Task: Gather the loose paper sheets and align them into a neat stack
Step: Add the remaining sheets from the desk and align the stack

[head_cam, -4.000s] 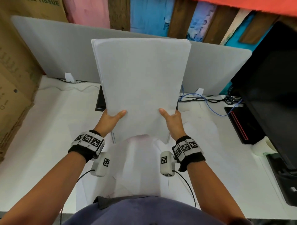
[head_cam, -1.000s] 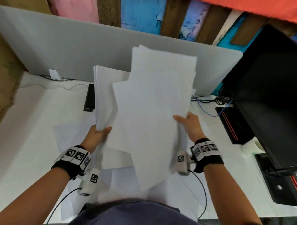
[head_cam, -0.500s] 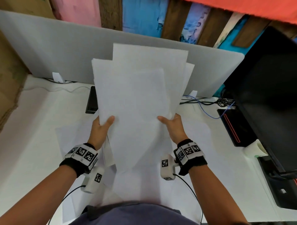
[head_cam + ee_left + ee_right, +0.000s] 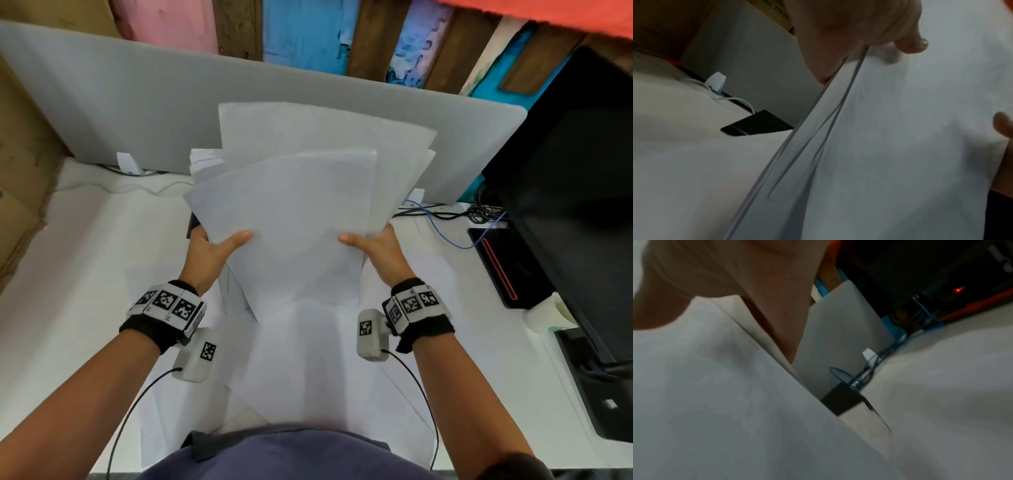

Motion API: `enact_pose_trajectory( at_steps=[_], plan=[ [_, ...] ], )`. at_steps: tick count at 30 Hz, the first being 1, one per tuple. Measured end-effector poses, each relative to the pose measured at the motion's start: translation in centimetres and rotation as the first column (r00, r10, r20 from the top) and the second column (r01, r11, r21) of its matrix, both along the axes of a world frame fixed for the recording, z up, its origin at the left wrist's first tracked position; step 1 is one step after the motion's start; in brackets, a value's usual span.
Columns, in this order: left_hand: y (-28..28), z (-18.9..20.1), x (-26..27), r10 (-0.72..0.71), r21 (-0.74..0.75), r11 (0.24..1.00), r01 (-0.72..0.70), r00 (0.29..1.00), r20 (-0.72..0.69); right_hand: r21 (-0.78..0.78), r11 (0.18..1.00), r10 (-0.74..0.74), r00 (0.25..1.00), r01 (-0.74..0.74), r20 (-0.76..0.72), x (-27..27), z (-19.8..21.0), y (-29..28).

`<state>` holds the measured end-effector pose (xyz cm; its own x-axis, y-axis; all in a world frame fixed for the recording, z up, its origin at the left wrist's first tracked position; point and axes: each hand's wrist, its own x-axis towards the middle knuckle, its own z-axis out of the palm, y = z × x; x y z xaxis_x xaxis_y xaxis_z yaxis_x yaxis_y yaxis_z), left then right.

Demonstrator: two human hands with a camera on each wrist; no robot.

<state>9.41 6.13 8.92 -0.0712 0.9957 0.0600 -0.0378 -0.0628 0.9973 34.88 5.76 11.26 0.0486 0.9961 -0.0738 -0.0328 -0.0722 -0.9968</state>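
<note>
I hold a bundle of white paper sheets (image 4: pixel 301 205) upright above the white desk (image 4: pixel 68 274). The sheets are fanned and uneven, their top edges at different heights. My left hand (image 4: pixel 212 250) grips the bundle's left edge, thumb on the front sheet. My right hand (image 4: pixel 373 250) grips the right edge the same way. The fingers behind the paper are hidden. In the left wrist view the sheets' edges (image 4: pixel 818 138) splay apart below my thumb. The right wrist view shows the paper (image 4: pixel 725 386) under my palm. More loose sheets (image 4: pixel 308 370) lie flat on the desk below.
A grey partition (image 4: pixel 137 113) stands behind the desk. A cardboard box (image 4: pixel 20 178) is at the left. A black monitor (image 4: pixel 575 205), cables (image 4: pixel 455 219) and a black device with a red stripe (image 4: pixel 503 267) crowd the right. A dark flat object (image 4: pixel 756 125) lies behind the bundle.
The head view has shifted slightly. The sheets in my hands have slid against each other and fanned differently; both hands still grip the bundle's lower edges at about the same place.
</note>
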Motion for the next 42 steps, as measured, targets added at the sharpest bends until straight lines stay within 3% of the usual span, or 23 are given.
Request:
enact_pose_trajectory(
  at_steps=[7, 13, 17, 20, 26, 31, 37, 42],
  plan=[
    [1.0, 2.9, 0.2, 0.012, 0.066, 0.998, -0.018, 0.997, 0.082, 0.165, 0.986, -0.029, 0.999, 0.031, -0.020, -1.4, 3.4, 1.4],
    [0.4, 0.7, 0.7, 0.045, -0.023, 0.999, -0.043, 0.993, 0.108, -0.086, 0.995, -0.054, 0.998, 0.056, 0.029, -2.7, -2.9, 0.2],
    [-0.2, 0.8, 1.5, 0.125, 0.019, 0.991, -0.130, 0.977, 0.170, -0.042, 0.991, -0.128, 0.987, 0.125, -0.092, -3.9, -2.4, -1.0],
    [-0.3, 1.7, 1.0, 0.137, 0.048, 0.988, -0.145, 0.980, 0.147, 0.010, 0.992, -0.119, 0.979, 0.123, -0.167, -3.4, -1.9, -1.2],
    [-1.1, 0.4, -0.1, 0.074, 0.012, 0.997, -0.075, 0.994, 0.080, -0.052, 0.995, -0.084, 0.992, 0.079, -0.089, -2.6, -3.5, -2.4],
    [-1.0, 0.6, 0.6, 0.036, 0.023, 0.999, -0.039, 0.994, 0.107, -0.025, 0.996, -0.085, 0.995, 0.084, -0.049, -3.3, -3.6, -2.0],
    [0.0, -1.6, 0.3, -0.009, -0.062, 0.998, 0.011, 0.999, 0.034, -0.039, 0.979, -0.202, 0.973, 0.199, -0.110, -3.9, -4.5, -1.7],
    [-0.4, -4.2, 0.9, 0.002, -0.154, 0.988, -0.005, 1.000, -0.024, -0.068, 0.986, -0.153, 0.987, 0.150, -0.041, -3.9, -5.3, -1.8]
  ],
)
